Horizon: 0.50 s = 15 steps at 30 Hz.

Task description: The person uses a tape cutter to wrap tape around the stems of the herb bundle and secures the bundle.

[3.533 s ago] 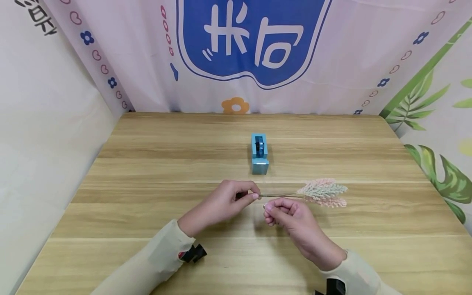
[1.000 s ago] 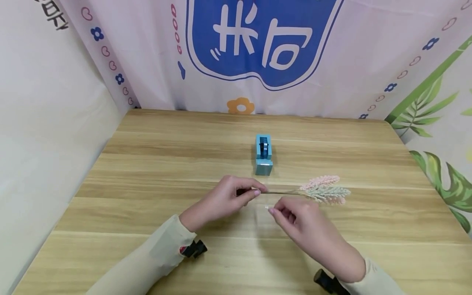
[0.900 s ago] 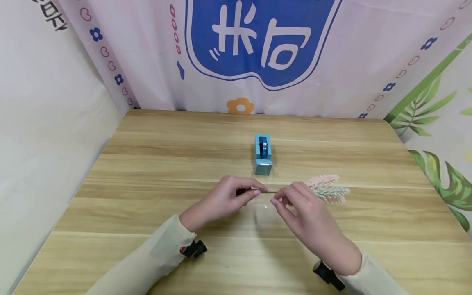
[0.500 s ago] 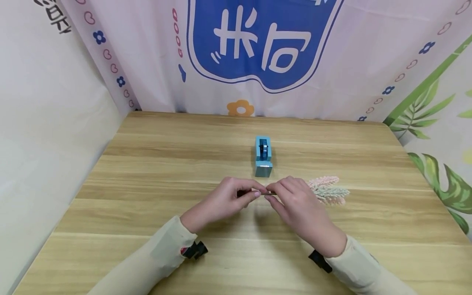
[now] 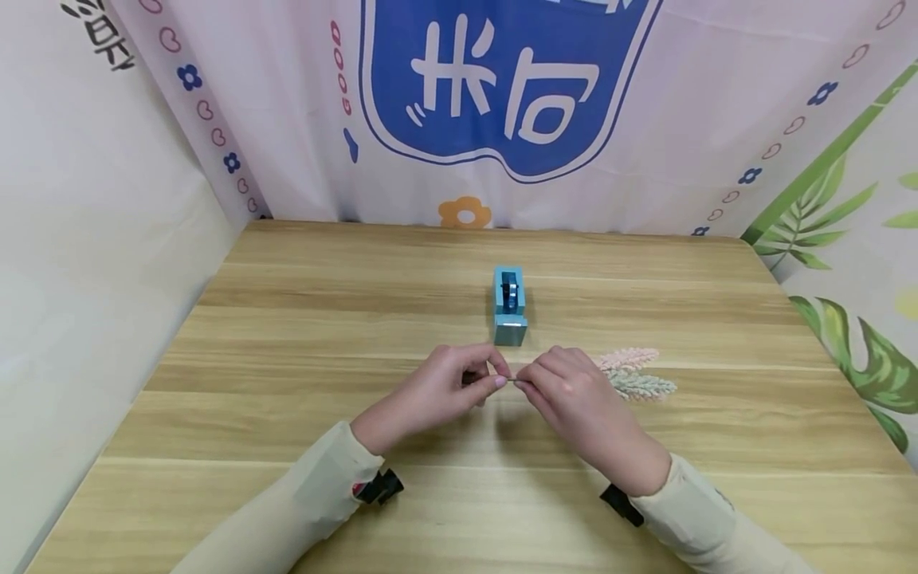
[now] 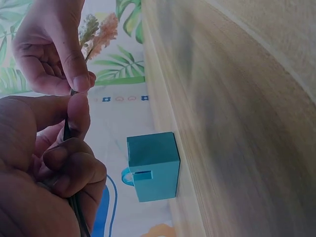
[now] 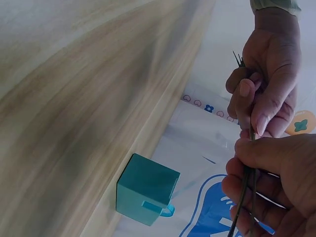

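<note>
Both hands are at a small bundle of artificial flower stems with fluffy pink and pale green heads. My left hand grips the lower stems, fingers curled round them, thumb and index pinching near the middle. Close beside it, thumb to thumb in the left wrist view, my right hand pinches the same stems between thumb and fingertips. The flower heads stick out past the right hand, partly covered by it in the head view. No strip of tape shows; the pinching fingers cover that part of the stems.
A blue tape dispenser stands on the wooden table just beyond the hands. A printed curtain hangs behind the table's far edge. Black wrist cameras sit at both sleeves.
My right hand, which held a small clear strip of tape below the stems, has moved up and left onto the stems beside my left hand. The left hand keeps its grip.
</note>
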### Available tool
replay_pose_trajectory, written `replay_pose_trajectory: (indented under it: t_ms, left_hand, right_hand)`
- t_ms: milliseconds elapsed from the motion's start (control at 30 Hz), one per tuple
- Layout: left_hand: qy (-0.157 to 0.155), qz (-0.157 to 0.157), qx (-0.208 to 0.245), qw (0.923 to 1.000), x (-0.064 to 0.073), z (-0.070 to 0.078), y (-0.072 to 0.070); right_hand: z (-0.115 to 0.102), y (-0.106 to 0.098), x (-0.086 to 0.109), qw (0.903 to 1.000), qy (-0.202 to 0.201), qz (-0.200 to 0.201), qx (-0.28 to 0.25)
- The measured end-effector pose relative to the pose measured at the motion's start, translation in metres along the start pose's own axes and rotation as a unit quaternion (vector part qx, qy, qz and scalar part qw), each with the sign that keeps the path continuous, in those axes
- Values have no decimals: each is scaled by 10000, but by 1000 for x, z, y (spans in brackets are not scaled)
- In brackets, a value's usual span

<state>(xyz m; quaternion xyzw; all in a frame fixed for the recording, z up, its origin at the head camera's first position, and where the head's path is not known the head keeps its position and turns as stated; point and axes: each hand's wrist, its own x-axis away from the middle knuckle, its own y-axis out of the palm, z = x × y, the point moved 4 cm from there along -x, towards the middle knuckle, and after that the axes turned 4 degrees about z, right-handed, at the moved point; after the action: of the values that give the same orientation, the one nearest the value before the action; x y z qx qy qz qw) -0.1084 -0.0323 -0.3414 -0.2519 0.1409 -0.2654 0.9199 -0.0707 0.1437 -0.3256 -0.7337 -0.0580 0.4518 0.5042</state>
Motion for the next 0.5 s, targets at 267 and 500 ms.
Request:
replay_pose_trajectory:
  t_ms: [267,500]
  left_hand:
    - [-36,-63,-348,9994,-1,-1,1]
    - [-252,-306,-418,9983,-2,-3,3]
  right_hand:
    - [0,2,2,9999,-28,-96,61]
    - [1,6,5,9997,-69,-156,175]
